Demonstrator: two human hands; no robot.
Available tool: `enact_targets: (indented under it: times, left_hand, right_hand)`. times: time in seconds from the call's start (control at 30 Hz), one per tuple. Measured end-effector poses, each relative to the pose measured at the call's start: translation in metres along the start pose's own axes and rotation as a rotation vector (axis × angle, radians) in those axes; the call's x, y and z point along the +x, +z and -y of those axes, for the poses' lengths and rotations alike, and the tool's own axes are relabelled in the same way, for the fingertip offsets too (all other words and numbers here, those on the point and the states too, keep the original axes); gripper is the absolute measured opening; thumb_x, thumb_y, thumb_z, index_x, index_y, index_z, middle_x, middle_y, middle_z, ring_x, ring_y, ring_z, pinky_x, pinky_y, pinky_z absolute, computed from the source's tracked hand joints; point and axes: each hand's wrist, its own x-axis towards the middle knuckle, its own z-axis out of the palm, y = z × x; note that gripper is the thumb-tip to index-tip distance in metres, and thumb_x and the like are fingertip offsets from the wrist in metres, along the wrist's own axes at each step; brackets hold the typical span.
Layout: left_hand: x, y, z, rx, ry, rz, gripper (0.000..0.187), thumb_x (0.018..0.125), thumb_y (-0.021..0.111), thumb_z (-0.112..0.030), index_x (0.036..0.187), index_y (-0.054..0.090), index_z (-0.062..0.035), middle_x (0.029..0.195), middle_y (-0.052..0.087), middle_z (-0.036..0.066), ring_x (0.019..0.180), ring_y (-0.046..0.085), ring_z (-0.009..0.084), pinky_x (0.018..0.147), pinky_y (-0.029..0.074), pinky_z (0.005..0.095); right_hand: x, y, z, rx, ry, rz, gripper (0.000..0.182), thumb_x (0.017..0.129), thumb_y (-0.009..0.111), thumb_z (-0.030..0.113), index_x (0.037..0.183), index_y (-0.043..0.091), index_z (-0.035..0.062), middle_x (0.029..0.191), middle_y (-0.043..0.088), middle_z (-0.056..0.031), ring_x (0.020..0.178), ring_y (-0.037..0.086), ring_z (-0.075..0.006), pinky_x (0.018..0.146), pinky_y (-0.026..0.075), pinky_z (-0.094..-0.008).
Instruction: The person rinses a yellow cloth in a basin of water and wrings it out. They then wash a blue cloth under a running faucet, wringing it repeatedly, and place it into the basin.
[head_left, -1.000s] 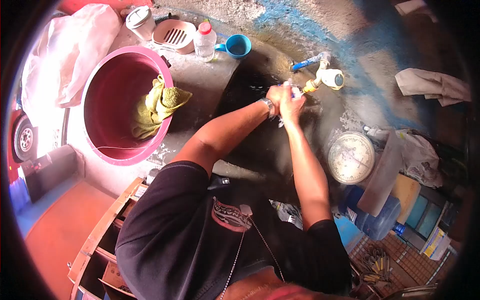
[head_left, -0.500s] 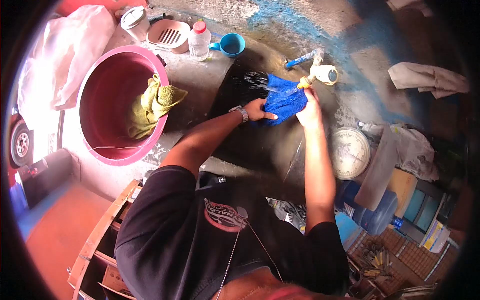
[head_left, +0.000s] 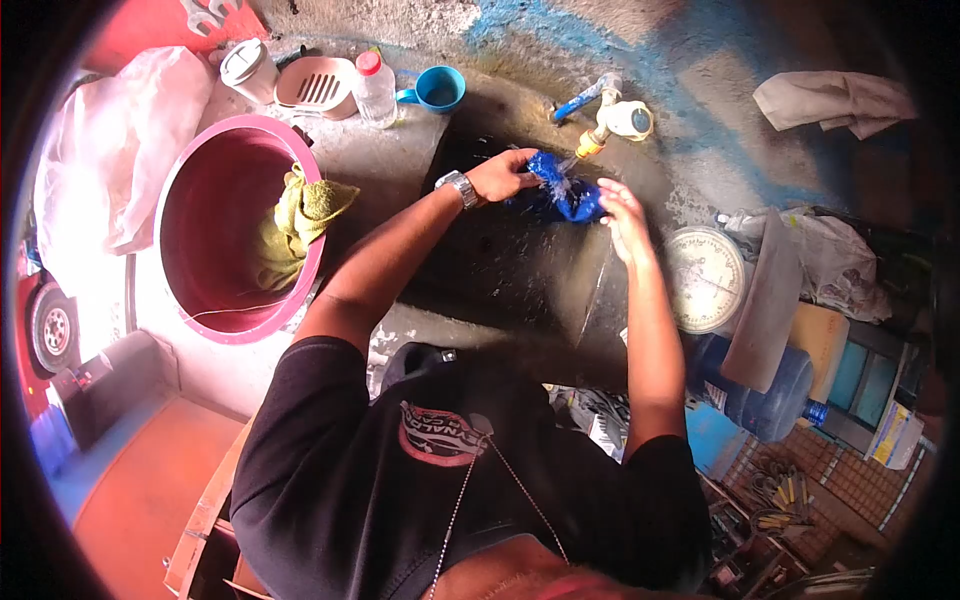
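Observation:
A wet, bunched blue cloth point(head_left: 572, 198) is stretched between my hands, with water running onto it from the tap point(head_left: 592, 146) above. My left hand point(head_left: 503, 176), below a metal wristwatch point(head_left: 458, 188), grips the cloth's left end. At its right end, the thumb and fingers of my right hand point(head_left: 626, 218) close on the edge, though the exact contact is partly hidden. Both hands are over the dark sink basin point(head_left: 480, 285).
On the left ledge stands a pink tub point(head_left: 172, 225) with a yellow-green cloth point(head_left: 290, 232) over its rim. Behind are a soap dish point(head_left: 313, 90), a clear bottle point(head_left: 375, 95) and a blue mug point(head_left: 440, 90). A round dial scale point(head_left: 704, 280) sits to the right.
The blue cloth has gone from spread flat to bunched and is lower beneath the tap. My right hand has moved off the tap's spout to the cloth's right end. The view has shifted slightly.

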Motion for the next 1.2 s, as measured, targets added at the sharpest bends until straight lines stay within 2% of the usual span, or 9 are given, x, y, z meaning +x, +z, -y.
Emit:
enact_targets:
  times: [0.07, 0.3, 0.43, 0.57, 0.7, 0.8, 0.93, 1.1, 1.2]
  left_hand:
    - [0.011, 0.000, 0.009, -0.226, 0.007, 0.000, 0.030, 0.092, 0.055, -0.003, 0.122, 0.055, -0.0061, 0.111, 0.064, 0.002, 0.099, 0.059, 0.0113, 0.087, 0.049, 0.0290]
    - [-0.003, -0.008, -0.005, -0.844, -0.012, 0.061, 0.039, 0.078, 0.053, -0.007, 0.116, 0.057, -0.0041, 0.109, 0.064, 0.007, 0.102, 0.060, 0.0215, 0.095, 0.044, 0.0431]
    - [-0.026, -0.023, 0.034, -0.981, -0.348, -0.667, 0.054, 0.081, 0.050, -0.044, 0.121, 0.053, -0.0098, 0.119, 0.058, 0.010, 0.114, 0.052, 0.0270, 0.100, 0.035, 0.0502]
    - [-0.017, 0.000, 0.055, -1.134, -0.771, -0.591, 0.075, 0.082, 0.050, -0.065, 0.131, 0.048, -0.0093, 0.136, 0.048, 0.015, 0.129, 0.038, 0.0397, 0.103, 0.018, 0.0701]
    - [0.002, 0.017, 0.069, -1.416, -0.305, -0.170, 0.059, 0.089, 0.048, -0.057, 0.122, 0.056, -0.0084, 0.121, 0.061, 0.017, 0.113, 0.057, 0.0367, 0.097, 0.038, 0.0628]
    - [0.031, 0.023, 0.084, -1.296, -0.198, -0.371, 0.047, 0.087, 0.058, -0.046, 0.111, 0.061, -0.0050, 0.100, 0.068, 0.012, 0.091, 0.067, 0.0281, 0.083, 0.053, 0.0419]
    - [0.037, 0.039, 0.021, -0.943, -0.438, -0.868, 0.030, 0.082, 0.068, -0.031, 0.094, 0.065, -0.0040, 0.085, 0.066, 0.008, 0.071, 0.064, 0.0206, 0.066, 0.052, 0.0377]
    - [0.056, 0.022, 0.040, 0.454, -0.054, -0.800, 0.034, 0.075, 0.064, -0.033, 0.072, 0.063, 0.0010, 0.066, 0.064, 0.017, 0.058, 0.062, 0.0257, 0.057, 0.048, 0.0382]
    - [0.037, 0.023, -0.011, 0.301, -0.097, -0.748, 0.039, 0.073, 0.065, -0.038, 0.072, 0.062, 0.0009, 0.068, 0.063, 0.019, 0.061, 0.062, 0.0299, 0.060, 0.049, 0.0378]
  right_hand:
    - [-0.016, 0.027, 0.008, -0.137, 0.015, 0.086, 0.067, 0.071, 0.077, 0.013, 0.132, 0.050, 0.0239, 0.132, 0.047, -0.0121, 0.112, 0.049, -0.0223, 0.090, 0.045, -0.0437]
    - [0.024, 0.109, -0.044, 0.144, -0.093, 0.250, 0.059, 0.066, 0.082, 0.008, 0.119, 0.057, 0.0053, 0.108, 0.063, -0.0041, 0.100, 0.059, -0.0165, 0.087, 0.048, -0.0334]
    - [0.035, 0.125, -0.023, -0.211, -0.291, -0.090, 0.044, 0.065, 0.076, 0.003, 0.105, 0.059, 0.0037, 0.095, 0.066, -0.0063, 0.089, 0.062, -0.0161, 0.081, 0.049, -0.0326]
    - [0.011, 0.143, 0.020, -0.680, -0.421, -0.076, 0.044, 0.061, 0.074, 0.001, 0.102, 0.058, 0.0048, 0.094, 0.064, -0.0065, 0.090, 0.062, -0.0161, 0.080, 0.049, -0.0321]
    - [0.018, 0.118, 0.009, -0.208, -0.258, 0.196, 0.049, 0.064, 0.071, 0.001, 0.110, 0.057, 0.0032, 0.098, 0.064, -0.0090, 0.092, 0.062, -0.0229, 0.086, 0.049, -0.0351]
    - [0.001, 0.099, 0.005, -0.552, -0.509, -0.051, 0.081, 0.069, 0.070, 0.002, 0.141, 0.035, 0.0082, 0.131, 0.048, -0.0157, 0.121, 0.048, -0.0267, 0.103, 0.038, -0.0398]
    - [-0.026, 0.114, 0.019, -1.191, -0.888, -0.005, 0.096, 0.063, 0.076, 0.001, 0.145, 0.030, 0.0205, 0.148, 0.024, -0.0230, 0.129, 0.037, -0.0441, 0.104, 0.038, -0.0469]
    - [0.011, 0.117, -0.002, -0.709, -0.506, -0.219, 0.047, 0.073, 0.074, 0.016, 0.116, 0.055, 0.0070, 0.097, 0.065, -0.0207, 0.090, 0.065, -0.0325, 0.074, 0.050, -0.0420]
    - [0.018, 0.120, 0.015, -0.745, -0.347, -0.126, 0.028, 0.066, 0.074, 0.015, 0.089, 0.062, 0.0031, 0.081, 0.066, -0.0074, 0.078, 0.065, -0.0194, 0.068, 0.050, -0.0365]
